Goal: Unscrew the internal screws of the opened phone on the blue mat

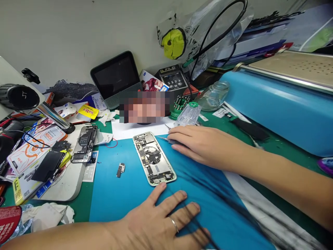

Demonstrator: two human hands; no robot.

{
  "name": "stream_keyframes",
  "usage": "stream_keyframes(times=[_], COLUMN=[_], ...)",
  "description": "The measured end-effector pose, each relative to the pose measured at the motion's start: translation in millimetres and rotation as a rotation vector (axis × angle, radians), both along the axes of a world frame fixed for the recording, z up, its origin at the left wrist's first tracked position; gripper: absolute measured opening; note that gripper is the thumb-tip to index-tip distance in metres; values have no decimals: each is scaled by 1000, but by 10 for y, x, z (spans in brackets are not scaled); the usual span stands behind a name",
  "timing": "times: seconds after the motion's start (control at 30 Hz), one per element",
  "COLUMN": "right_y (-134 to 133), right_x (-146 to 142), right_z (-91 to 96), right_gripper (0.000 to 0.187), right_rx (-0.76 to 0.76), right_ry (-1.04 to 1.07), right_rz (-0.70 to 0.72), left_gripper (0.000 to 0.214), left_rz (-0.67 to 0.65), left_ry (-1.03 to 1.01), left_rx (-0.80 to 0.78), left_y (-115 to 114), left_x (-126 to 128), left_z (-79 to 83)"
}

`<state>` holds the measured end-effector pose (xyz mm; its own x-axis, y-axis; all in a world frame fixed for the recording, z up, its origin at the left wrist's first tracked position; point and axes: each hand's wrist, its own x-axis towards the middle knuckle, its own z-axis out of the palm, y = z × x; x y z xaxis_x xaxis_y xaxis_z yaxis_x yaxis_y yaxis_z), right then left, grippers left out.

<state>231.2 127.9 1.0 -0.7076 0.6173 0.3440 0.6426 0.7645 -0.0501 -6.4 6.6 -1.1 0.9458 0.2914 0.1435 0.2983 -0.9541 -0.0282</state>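
An opened phone (154,158) with its inner parts showing lies on the blue mat (117,194). My left hand (163,222), a ring on one finger, rests flat on the mat just below the phone, fingers spread, thumb tip near the phone's lower end. My right hand (205,144) lies to the right of the phone's upper end, fingers curled over a thin metal tool (162,138) whose tip points at the phone. A small loose part (120,169) sits on the mat left of the phone.
A second opened phone (84,143) lies on a white board at left among boxes and packets. A small screen (116,78), a control unit (173,78), a screwdriver set (179,104), a glass jar (214,94) and a blue machine (281,104) stand behind and right.
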Motion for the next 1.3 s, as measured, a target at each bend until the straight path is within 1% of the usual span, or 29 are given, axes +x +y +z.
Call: stream_keyframes(times=[0.1, 0.17, 0.23, 0.4, 0.57, 0.7, 0.83, 0.93, 1.17, 1.3], right_y=[-20, -22, -19, -27, -66, -89, -113, -146, -209, -214], right_x=[-6, -9, -7, 3, -47, -83, -88, -98, -146, -158], right_z=[9, 12, 7, -17, -16, -18, 2, 27, 79, 127], right_gripper=[31, 31, 30, 24, 20, 18, 17, 17, 13, 10], right_rx=[-6, -29, -57, -87, -57, -54, -74, -81, -126, -172], right_ry=[-124, -135, -107, 11, -6, 13, 72, 122, 180, 285], right_rz=[-83, -139, -157, -164, -174, -127, -129, -127, -123, -160], left_gripper=[39, 37, 37, 38, 41, 46, 49, 51, 51, 50], left_rz=[8, 13, 15, 19, 11, -11, -19, -26, -27, -28], left_ry=[-12, -41, -62, -35, 11, 84, 136, 141, 150, 143], left_rx=[10, 22, 31, 16, -27, -71, -138, -184, -185, -189], left_y=[7, 11, 10, -6, 3, 19, 29, 37, 38, 36], left_x=[10, 21, 28, 20, 2, -10, -17, -21, -20, -17], left_z=[10, 11, 10, 2, 11, 88, 175, 201, 203, 199])
